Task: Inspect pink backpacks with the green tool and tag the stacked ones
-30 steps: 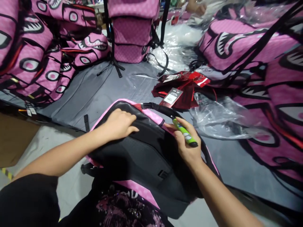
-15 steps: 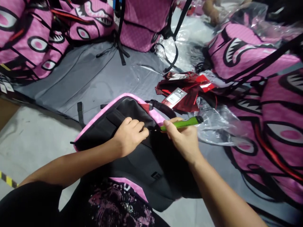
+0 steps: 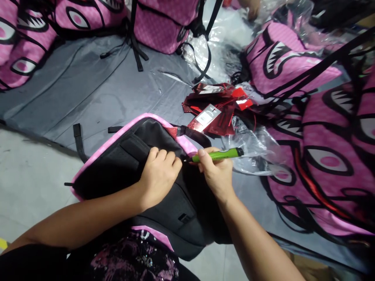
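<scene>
A backpack [image 3: 117,162] with black inner fabric and pink edging lies opened out in front of me, its near end against my body. My left hand [image 3: 160,175] has its fingers curled over the black fabric near the middle, gripping it. Between the thumb and fingers of my right hand [image 3: 216,169] is a green marker [image 3: 224,154] with a black end. Its dark tip points left, close to my left fingers and over the bag. Beside the marker runs the bag's pink edge with a red patch [image 3: 172,132]. Shadow hides the fabric under my right hand.
Beyond the bag, red tags [image 3: 216,105] lie piled on the grey-covered table [image 3: 96,82]. Clear plastic [image 3: 254,152] is right of them. Pink shark-face backpacks [image 3: 325,160] crowd the right side, with others at the back. Part of another person's hand [image 3: 253,8] shows at the top.
The view has shifted, so the things on the table sit further left and slightly higher. The marker's dark tip now shows plainly beside my left fingers. Both hands keep their holds.
</scene>
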Action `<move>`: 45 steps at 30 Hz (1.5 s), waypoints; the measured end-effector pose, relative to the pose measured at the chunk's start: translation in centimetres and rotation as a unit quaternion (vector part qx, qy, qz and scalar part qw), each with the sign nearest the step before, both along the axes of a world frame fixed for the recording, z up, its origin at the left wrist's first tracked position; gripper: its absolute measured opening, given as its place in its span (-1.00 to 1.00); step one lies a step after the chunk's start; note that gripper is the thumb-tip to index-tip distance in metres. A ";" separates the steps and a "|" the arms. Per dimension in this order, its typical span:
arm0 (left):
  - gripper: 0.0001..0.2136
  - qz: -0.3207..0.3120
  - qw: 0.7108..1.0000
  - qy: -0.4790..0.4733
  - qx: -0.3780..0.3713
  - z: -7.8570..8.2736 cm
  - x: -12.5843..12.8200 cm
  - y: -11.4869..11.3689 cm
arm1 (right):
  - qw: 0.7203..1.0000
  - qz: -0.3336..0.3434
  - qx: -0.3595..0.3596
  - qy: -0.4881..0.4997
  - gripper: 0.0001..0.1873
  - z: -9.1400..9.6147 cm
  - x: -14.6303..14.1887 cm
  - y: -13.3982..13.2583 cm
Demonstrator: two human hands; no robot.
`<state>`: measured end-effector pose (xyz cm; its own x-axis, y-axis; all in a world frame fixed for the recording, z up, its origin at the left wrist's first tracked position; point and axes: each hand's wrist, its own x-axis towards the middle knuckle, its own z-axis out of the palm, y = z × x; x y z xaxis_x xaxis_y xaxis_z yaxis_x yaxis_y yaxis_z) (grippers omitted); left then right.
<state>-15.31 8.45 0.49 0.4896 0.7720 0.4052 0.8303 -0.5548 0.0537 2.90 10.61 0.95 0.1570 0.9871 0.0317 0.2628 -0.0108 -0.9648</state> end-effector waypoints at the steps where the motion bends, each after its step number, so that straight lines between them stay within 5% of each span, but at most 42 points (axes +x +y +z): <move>1: -0.90 0.001 1.000 -0.011 0.000 -0.1 0.2 -0.1 | 1.000 -0.004 -0.005 0.011 -0.59 0.1 0.2 0.2; 8: -0.84 -0.025 0.994 -0.094 0.042 -1.5 0.4 -1.2 | 1.000 0.012 -0.006 -0.023 -0.60 1.0 2.6 0.6; 13: -0.92 -0.063 0.991 -0.111 -0.035 -1.3 -0.8 1.8 | 1.000 -0.009 0.024 -0.006 -0.70 0.6 5.5 -0.8; 16: -0.87 -0.095 0.988 -0.084 -0.092 1.6 -2.6 5.3 | 0.999 0.019 -0.007 0.035 -0.71 0.9 5.4 -1.6; 19: -0.72 -0.125 0.991 0.010 -0.053 6.3 -4.3 8.4 | 0.990 0.024 0.033 0.133 -0.68 1.0 2.7 -2.4; 21: -0.54 -0.168 0.982 0.081 -0.017 9.0 -4.8 9.1 | 0.981 0.004 0.054 0.185 -0.65 0.5 0.5 -3.8; 23: -0.60 -0.206 0.970 0.125 0.009 10.3 -4.8 8.0 | 0.980 -0.008 0.021 0.199 -0.62 -0.3 -1.0 -5.9; 26: -0.77 -0.258 0.954 0.152 0.006 8.8 -3.9 4.3 | 0.983 -0.028 -0.016 0.182 -0.64 -1.2 -0.8 -8.9; 30: -0.65 -0.300 0.948 0.106 0.023 4.3 -2.5 0.7 | 0.987 -0.088 0.056 0.121 -0.69 -0.5 1.3 -9.7; 37: -0.80 -0.305 0.936 0.034 0.173 1.9 -1.7 1.6 | 0.995 -0.044 0.083 -0.038 -0.71 -0.4 0.9 -7.9; 45: -0.83 -0.304 0.939 0.081 0.140 1.5 -1.2 1.8 | 0.976 0.019 0.152 -0.155 -0.82 -1.6 0.5 -7.5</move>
